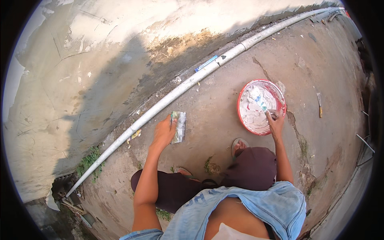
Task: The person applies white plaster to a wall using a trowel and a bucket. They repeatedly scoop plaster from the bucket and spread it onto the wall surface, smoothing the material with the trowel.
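Note:
In my left hand (163,133) is a flat rectangular plastering trowel (179,127), its metal blade smeared with grey and white. The fingers are closed on its near edge, and it is held over the ground. To the right stands a red basin (241,114) of whitish, creamy paste (252,105). My right hand (275,121) reaches over the basin's near right rim, its fingers pinched round a small putty knife (263,105) with a bluish-green handle. The knife's blade is down in the paste, so its tip is hidden.
A long white pipe (172,98) runs along the foot of the stained wall (108,60). A blue strip-shaped object (206,63) lies beside it. On the concrete at right rests a scraper (320,106) with a wooden handle. Cracks and weeds (90,162) mark the ground.

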Action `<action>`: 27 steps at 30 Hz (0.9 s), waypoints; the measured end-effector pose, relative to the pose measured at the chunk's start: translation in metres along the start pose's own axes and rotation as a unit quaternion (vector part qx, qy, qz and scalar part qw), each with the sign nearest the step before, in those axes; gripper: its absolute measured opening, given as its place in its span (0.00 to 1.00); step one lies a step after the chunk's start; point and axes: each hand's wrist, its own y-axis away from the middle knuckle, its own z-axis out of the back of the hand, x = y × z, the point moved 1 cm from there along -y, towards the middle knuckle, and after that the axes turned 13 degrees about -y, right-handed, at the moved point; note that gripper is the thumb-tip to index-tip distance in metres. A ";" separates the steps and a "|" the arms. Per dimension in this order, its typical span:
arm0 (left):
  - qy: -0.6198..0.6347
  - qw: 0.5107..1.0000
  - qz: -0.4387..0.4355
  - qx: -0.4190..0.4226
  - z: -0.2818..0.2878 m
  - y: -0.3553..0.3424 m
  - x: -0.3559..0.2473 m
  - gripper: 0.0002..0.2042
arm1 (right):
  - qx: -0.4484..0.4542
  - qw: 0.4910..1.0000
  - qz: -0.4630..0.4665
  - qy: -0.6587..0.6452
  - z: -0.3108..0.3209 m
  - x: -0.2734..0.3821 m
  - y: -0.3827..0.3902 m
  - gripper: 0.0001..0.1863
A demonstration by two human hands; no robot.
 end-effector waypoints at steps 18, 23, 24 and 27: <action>-0.046 0.997 -0.030 -0.046 -0.015 -0.004 0.001 0.18 | 0.020 0.956 0.082 0.280 -0.016 0.013 -0.024 0.17; -0.055 0.997 -0.024 -0.041 -0.020 -0.008 0.000 0.19 | -0.002 0.978 0.082 0.193 -0.015 -0.006 -0.024 0.17; -0.057 0.997 -0.026 -0.040 -0.021 -0.009 0.001 0.19 | -0.003 0.981 0.088 0.172 -0.015 -0.011 -0.025 0.18; -0.069 0.996 -0.027 -0.043 -0.021 -0.008 0.003 0.19 | -0.018 0.993 0.045 0.104 -0.014 0.003 -0.022 0.17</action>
